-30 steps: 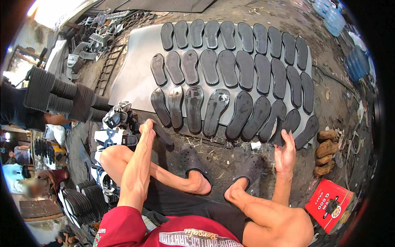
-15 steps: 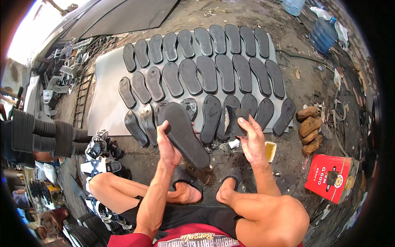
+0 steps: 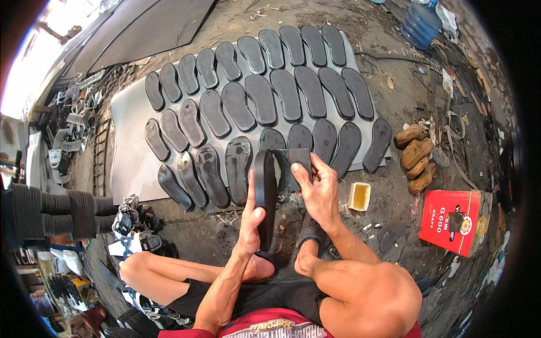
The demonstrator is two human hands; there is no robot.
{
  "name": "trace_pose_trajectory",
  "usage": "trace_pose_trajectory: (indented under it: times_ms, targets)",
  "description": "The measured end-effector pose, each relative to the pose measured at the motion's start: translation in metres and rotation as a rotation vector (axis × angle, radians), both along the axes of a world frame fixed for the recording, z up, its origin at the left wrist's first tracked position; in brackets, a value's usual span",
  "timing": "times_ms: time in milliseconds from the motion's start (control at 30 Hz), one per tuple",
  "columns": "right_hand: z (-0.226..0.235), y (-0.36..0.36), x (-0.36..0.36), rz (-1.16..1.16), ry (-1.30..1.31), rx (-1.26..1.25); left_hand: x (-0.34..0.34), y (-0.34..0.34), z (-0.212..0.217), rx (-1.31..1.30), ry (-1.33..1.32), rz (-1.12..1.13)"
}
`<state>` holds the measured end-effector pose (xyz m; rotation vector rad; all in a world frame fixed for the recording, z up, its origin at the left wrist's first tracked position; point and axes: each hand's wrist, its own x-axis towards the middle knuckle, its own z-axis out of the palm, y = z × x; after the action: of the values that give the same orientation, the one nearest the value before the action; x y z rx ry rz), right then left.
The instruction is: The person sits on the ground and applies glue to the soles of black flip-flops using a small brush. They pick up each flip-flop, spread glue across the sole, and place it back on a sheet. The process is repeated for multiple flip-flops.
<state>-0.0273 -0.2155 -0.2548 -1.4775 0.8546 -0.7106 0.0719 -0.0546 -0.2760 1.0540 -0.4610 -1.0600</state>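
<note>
**Sole on edge in my left grip, dark pad in my right**

I sit on the ground with knees spread and my feet drawn in under me. My left hand is clenched around a black rubber sole, thumb across its near face, fingers behind it. The sole stands on edge, almost upright, its lower end down by my left foot and its upper end level with the nearest row of laid-out soles. My right hand sits just beside it to the right, fingers closed on a dark square pad that touches or nearly touches the sole's upper right side; I cannot tell which.

Just right of my right hand a small yellowish tub stands on the dirt floor, with bare ground between it and my wrist. Further right lies a red box, well apart. Beyond the tub, a cluster of wooden foot forms rests near the corner of the grey sheet.

That sheet lies ahead of my hands, its near edge just past my fingertips, carrying rows of black soles side by side. Its left part is bare. To my left, sandal straps lie heaped by my knee. Far off, at upper right, stands a blue water bottle.
</note>
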Motion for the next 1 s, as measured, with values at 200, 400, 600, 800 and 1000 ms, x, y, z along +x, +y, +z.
trace_pose_trajectory:
  times_ms: [200,400,600,800,1000]
  targets:
    - [0.014,-0.007,0.002,-0.022,0.000,-0.187,0.004,0.001,-0.003,0.062,-0.085,0.003]
    - [0.022,-0.013,0.006,-0.014,-0.040,-0.182,0.008,-0.004,0.004,0.067,-0.061,-0.007]
    - [0.032,-0.022,0.007,0.139,-0.105,-0.372,0.008,-0.010,0.008,0.032,-0.019,-0.038]
    - [0.034,-0.028,-0.003,0.196,-0.072,-0.378,0.014,0.007,-0.006,0.096,0.200,-0.010]
    - [0.013,-0.034,0.002,0.301,-0.066,-0.678,0.018,0.009,-0.008,0.156,0.391,-0.055]
